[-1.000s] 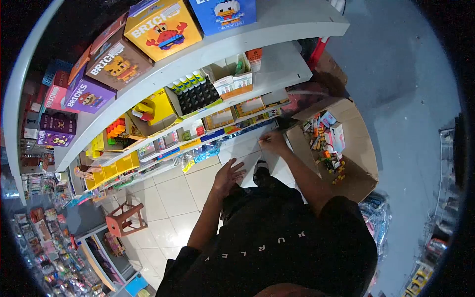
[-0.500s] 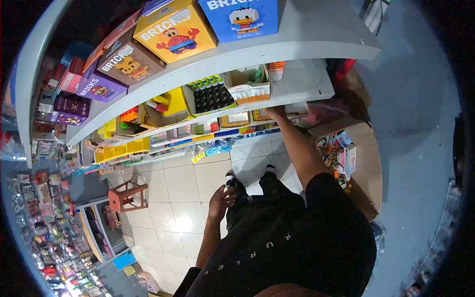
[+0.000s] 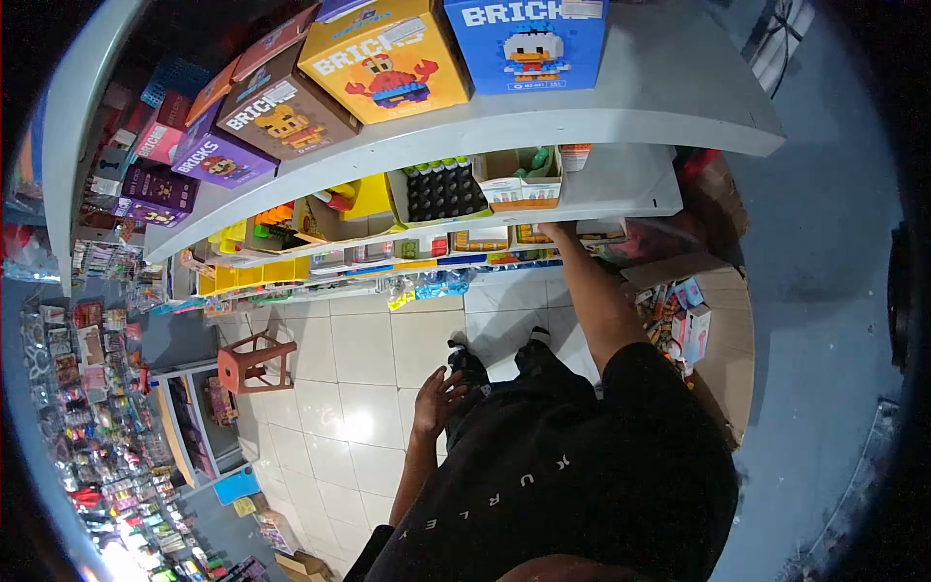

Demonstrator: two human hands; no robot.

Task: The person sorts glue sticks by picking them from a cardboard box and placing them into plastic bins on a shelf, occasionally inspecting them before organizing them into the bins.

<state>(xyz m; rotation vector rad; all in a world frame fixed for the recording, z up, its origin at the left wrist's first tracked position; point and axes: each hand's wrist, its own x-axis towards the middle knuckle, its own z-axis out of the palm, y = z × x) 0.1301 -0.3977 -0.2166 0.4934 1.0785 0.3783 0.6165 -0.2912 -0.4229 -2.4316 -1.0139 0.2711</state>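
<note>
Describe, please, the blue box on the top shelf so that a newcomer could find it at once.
Start at the white curved top shelf that carries a row of boxes marked BRICKS. Follow the row to its right-hand end, above the reaching right hand. The blue box stands there, next to a yellow box showing a red crab; it alone is blue and shows a white duck.
</note>
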